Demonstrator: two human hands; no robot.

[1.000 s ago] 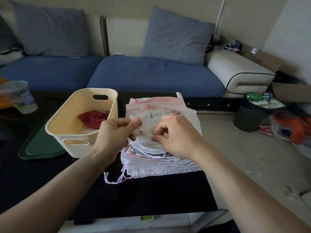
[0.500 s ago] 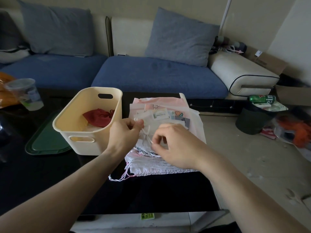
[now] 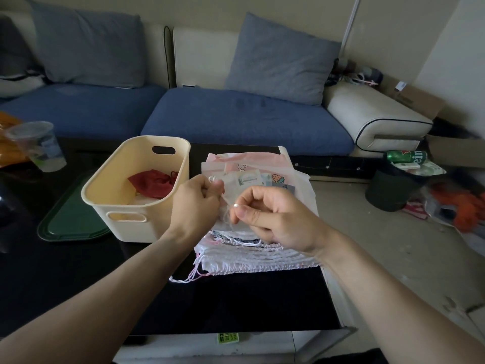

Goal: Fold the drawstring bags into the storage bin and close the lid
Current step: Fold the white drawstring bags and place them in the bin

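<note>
- Left hand (image 3: pixel 195 203), fingers curled, pinches the top edge of a small pale bag (image 3: pixel 232 189) just above the stack (image 3: pixel 257 252).
- Right hand (image 3: pixel 270 216) pinches a thin white cord (image 3: pixel 227 206) between thumb and forefinger; the cord runs from one hand to the other.
- The bag sits between the hands, mostly hidden; its long axis cannot be told.
- The stack lies on the black table (image 3: pixel 78 271), gathered cord ends toward 6 o'clock, long axis running 12 to 6.
- The bin (image 3: pixel 136 190) stands at 9 o'clock of the stack, touching it or nearly; a red bag (image 3: pixel 152 182) lies inside.
- The green lid (image 3: pixel 70 219) lies flat at 9 o'clock of the bin, partly under it.
</note>
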